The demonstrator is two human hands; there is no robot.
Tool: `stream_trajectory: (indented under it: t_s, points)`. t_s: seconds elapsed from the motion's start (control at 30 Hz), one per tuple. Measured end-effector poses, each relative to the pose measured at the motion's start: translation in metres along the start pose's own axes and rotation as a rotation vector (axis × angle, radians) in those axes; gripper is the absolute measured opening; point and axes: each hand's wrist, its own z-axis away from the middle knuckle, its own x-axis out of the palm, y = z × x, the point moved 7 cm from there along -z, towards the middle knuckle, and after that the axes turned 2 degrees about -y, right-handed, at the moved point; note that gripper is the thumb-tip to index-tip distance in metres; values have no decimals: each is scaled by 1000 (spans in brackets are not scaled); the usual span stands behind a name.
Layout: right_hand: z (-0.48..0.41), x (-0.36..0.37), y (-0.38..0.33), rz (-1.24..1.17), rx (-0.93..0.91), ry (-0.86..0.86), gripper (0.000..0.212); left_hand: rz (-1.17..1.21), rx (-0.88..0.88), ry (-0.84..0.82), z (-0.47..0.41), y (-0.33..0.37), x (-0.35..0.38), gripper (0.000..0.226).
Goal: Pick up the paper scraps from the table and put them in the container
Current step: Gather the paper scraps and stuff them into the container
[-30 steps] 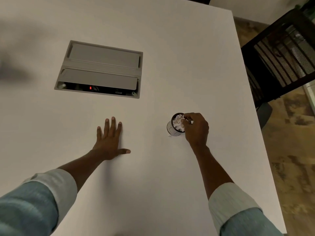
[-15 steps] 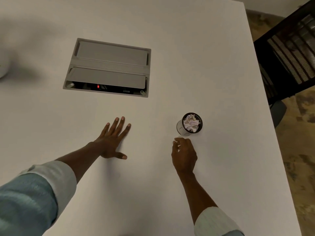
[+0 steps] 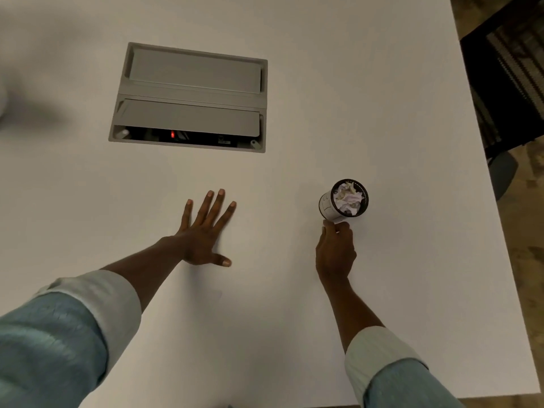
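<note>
A small white container (image 3: 326, 205) with a dark rim stands on the white table (image 3: 294, 304), right of centre. Crumpled paper scraps (image 3: 349, 197) fill it to the top. My right hand (image 3: 335, 252) sits just in front of the container's base, fingers curled, and pinches a small white paper scrap (image 3: 339, 221) at its fingertips. That scrap lies right against the container's lower wall. My left hand (image 3: 206, 231) rests flat on the table to the left, fingers spread and nothing under it.
A grey recessed power box (image 3: 191, 95) is set into the table beyond my left hand, its front flap open on a red light. The table's right edge runs close to the container. A dark mesh chair (image 3: 512, 78) stands past that edge.
My right hand left the container's rim, dropped to the table in front of it, took a white scrap, and now moves back up toward the container. My left hand stayed flat.
</note>
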Motion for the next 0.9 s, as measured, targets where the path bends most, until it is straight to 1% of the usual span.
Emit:
stream_trajectory:
  t_s: [0.1,0.2,0.3,0.37,0.47,0.53,0.6,0.67,0.77,0.83,0.9]
  points:
    - [-2,-1,4,-5,45,-7,20,15,15,31,-2,-2,3,147]
    - [-3,-7,7,-65,71,7,19,33,36,78,-3,-3,3,146]
    - [5,-21,-5,-217,-27,49,15,32,44,112,-2,-4,3,145]
    - [12,-37,-18,-314,-101,108,11,29,43,122,-2,-4,2,146]
    - [15,-69,-34,-425,-170,263,7,29,46,140,-1,-5,3,146]
    - [6,-90,-37,-467,-152,377,6,32,50,150,0,-5,2,146]
    - [-11,-106,-36,-493,-86,445,5,34,54,157,1,-4,1,145]
    - [-30,-111,-33,-486,-4,427,7,33,54,157,2,-4,1,145]
    - [-51,-103,-25,-469,119,313,16,34,51,163,4,-3,1,144]
    - [-51,-102,-24,-448,115,321,19,35,53,173,4,-3,0,144]
    - [-41,-103,-29,-444,30,365,18,37,58,183,3,-4,1,144]
